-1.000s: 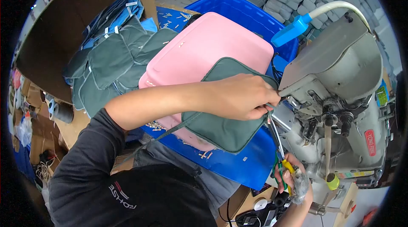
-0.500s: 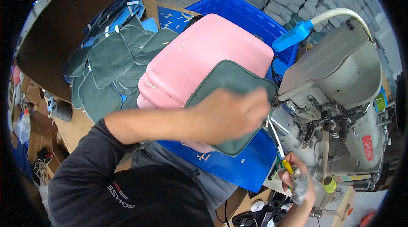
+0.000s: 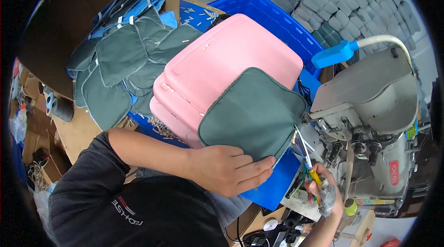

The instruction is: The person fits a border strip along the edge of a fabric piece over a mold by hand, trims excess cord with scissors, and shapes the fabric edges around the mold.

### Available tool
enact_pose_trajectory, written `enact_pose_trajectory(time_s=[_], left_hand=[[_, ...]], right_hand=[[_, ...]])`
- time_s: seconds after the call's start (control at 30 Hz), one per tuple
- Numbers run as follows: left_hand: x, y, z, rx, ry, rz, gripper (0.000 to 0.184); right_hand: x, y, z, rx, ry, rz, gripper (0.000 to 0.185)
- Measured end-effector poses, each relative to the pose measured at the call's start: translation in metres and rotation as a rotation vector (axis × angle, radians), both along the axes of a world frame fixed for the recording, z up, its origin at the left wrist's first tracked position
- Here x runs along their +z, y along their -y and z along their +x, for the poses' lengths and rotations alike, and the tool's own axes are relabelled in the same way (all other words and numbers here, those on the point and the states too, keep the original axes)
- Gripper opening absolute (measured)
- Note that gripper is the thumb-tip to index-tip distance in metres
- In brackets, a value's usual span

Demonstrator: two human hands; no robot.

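Pad [image 3: 252,113]: green, square, rounded corners, edge seam all round. Lies mostly flat on the pink stack [image 3: 217,67], overhanging toward the near right corner of the blue desk [image 3: 270,191].

Left grip [image 3: 219,170]: fingers together across the pad's near edge, fingertips by its near right corner. Thumb hidden; cannot tell whether the edge is pinched or only pressed.

Right grip [image 3: 326,173]: curled round the handles of the scissors [image 3: 315,176], blade tips at the pad's right edge. Blade gap too fine to read.

Handling (judged): pad light, soft, thinly filled; bends readily, not fragile, cloth probably not slippery. Best held at the seamed edge near a corner, fingers clear of the blades.

Containers: cardboard box [image 3: 51,39] beyond the desk's left edge holds green pieces [image 3: 120,53] and blue pieces [image 3: 155,4], several with white tags, heaped and spilling from its mouth. Blue crate [image 3: 280,17] just beyond the stack; the stack hides much of its inside, contents unreadable.
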State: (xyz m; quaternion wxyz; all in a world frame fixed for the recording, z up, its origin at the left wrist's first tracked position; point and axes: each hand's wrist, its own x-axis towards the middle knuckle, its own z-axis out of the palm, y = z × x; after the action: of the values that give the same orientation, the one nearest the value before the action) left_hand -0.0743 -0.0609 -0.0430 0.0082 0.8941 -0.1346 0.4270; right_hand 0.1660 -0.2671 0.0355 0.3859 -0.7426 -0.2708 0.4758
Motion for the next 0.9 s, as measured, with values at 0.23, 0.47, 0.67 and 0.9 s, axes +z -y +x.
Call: enact_pose_trajectory(time_s=[0.23, 0.47, 0.67, 0.9], left_hand=[[-0.001, 0.000, 0.002, -0.032, -0.004, -0.053, 0.031], [0.002, -0.004, 0.002, -0.080, -0.030, -0.074, 0.032], [-0.003, -0.005, 0.005, -0.095, -0.009, -0.069, 0.033], [-0.005, -0.003, 0.003, -0.061, -0.065, -0.075, 0.024]], right_hand=[[0.009, -0.011, -0.002, 0.057, 0.038, -0.080, 0.054], [0.003, -0.014, 0.005, 0.132, 0.243, -0.091, 0.050], [0.004, -0.013, -0.006, 0.060, 0.314, -0.223, 0.047], [-0.047, 0.047, -0.052, -0.354, 0.051, 0.158, 0.047]])
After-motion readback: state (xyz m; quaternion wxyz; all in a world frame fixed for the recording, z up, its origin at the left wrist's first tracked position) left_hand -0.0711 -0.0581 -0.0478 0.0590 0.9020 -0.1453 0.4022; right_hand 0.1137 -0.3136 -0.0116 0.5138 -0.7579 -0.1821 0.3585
